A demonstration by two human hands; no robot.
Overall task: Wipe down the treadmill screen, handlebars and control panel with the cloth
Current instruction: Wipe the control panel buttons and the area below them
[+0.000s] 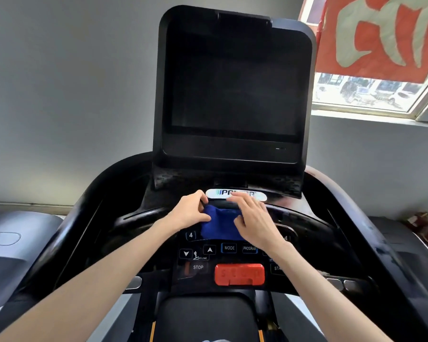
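I see both hands on the blue cloth, a soft, nubbly, bunched fabric lying at the top edge of the glossy black control panel, just below the oval silver logo plate. My left hand curls its fingers over the cloth's left end and grips it. My right hand lies almost flat, fingers straight, pressing the right end. The dark, rounded-corner screen stands above. Thick curved black handlebars sweep down both sides. A red plastic stop key sits at the panel's near edge.
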